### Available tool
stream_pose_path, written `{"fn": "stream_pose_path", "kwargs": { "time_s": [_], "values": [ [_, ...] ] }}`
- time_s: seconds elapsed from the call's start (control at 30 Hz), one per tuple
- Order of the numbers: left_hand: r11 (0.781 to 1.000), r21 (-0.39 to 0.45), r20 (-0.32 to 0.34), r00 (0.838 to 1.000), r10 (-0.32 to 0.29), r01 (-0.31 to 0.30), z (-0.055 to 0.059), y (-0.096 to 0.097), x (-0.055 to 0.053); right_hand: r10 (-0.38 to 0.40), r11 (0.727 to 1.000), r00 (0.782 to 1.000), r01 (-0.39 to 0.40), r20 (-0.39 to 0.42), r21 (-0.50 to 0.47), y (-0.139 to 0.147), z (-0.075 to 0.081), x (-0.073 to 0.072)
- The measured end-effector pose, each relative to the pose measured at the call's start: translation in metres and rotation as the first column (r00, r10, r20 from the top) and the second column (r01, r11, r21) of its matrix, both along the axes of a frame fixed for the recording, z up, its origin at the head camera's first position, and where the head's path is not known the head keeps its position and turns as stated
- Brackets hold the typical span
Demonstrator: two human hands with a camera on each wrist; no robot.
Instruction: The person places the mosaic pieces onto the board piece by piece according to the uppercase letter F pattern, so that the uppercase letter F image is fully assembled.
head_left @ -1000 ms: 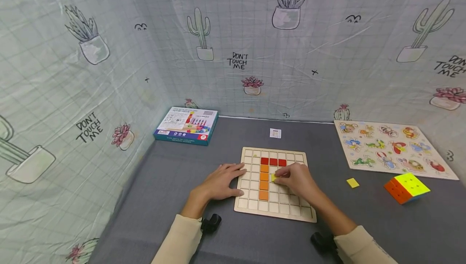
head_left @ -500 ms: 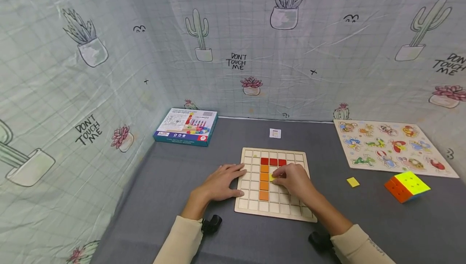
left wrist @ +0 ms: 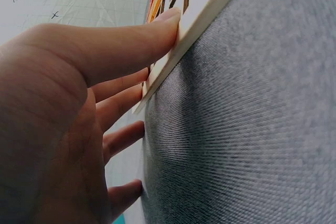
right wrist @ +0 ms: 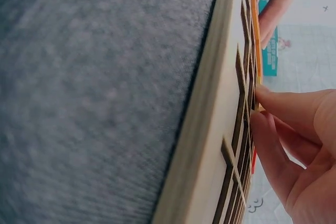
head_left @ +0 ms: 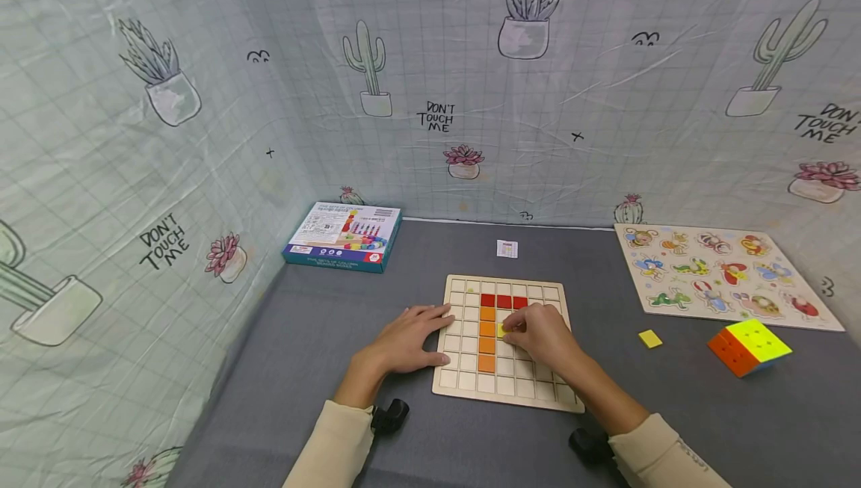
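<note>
A square wooden grid board (head_left: pixel 467 380) lies on the grey cloth. In it sit a row of red tiles (head_left: pixel 504 301) and a column of orange tiles (head_left: pixel 487 329). With thumb and fingertips my right hand (head_left: pixel 548 335) pinches a yellow tile (head_left: pixel 501 330) at the board, just right of the orange column; the fingers hide part of it. In the right wrist view, thumb and index finger meet at the board's surface. My left hand (head_left: pixel 406 340) lies spread along the board's left side. Its thumb (left wrist: pixel 134 43) touches the board's edge in the left wrist view.
A second yellow tile (head_left: pixel 650 338) lies on the cloth to the right, near a puzzle cube (head_left: pixel 750 347). Behind them is an insect picture board (head_left: pixel 729 271). At the back stand a flat toy box (head_left: pixel 344 236) and a small printed card (head_left: pixel 507 249). A cactus-print curtain (head_left: pixel 572 99) encloses the table.
My right hand has shifted slightly left with the yellow tile, bringing it closer to the orange column. The left hand has stayed in place on the board's side.
</note>
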State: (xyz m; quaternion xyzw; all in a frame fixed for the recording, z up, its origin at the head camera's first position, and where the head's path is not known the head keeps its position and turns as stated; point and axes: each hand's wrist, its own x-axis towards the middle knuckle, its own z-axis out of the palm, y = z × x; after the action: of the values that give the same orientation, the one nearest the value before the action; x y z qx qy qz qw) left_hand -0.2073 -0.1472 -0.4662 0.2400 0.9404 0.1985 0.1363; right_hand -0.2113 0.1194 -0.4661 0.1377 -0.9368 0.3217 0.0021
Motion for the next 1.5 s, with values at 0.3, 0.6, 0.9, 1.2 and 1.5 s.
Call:
{"fn": "stream_pose_path", "kwargs": {
  "time_s": [0.3,0.6,0.9,1.2,1.5],
  "values": [
    [1.0,-0.012,-0.002,1.0,-0.002,0.002,-0.003,0.0,-0.001,0.0,1.0,1.0,0.0,-0.004,0.001,0.001,-0.002,0.0],
    [1.0,-0.025,-0.001,1.0,-0.005,0.005,0.0,0.001,-0.002,0.023,0.999,0.999,-0.022,-0.022,0.042,0.002,0.001,0.001],
    [0.999,-0.034,0.005,1.0,0.003,-0.003,0.0,0.001,-0.003,0.038,0.994,0.999,-0.037,-0.011,0.101,0.004,0.005,0.002],
    [0.999,-0.036,0.006,1.0,0.014,-0.013,-0.002,0.0,-0.003,0.075,0.989,0.996,-0.068,-0.049,0.131,0.019,0.009,0.011],
    [0.999,-0.034,0.007,1.0,0.012,-0.012,-0.002,0.0,-0.003,0.027,0.985,0.997,-0.014,-0.07,0.174,0.066,0.008,0.024]
  ]
}}
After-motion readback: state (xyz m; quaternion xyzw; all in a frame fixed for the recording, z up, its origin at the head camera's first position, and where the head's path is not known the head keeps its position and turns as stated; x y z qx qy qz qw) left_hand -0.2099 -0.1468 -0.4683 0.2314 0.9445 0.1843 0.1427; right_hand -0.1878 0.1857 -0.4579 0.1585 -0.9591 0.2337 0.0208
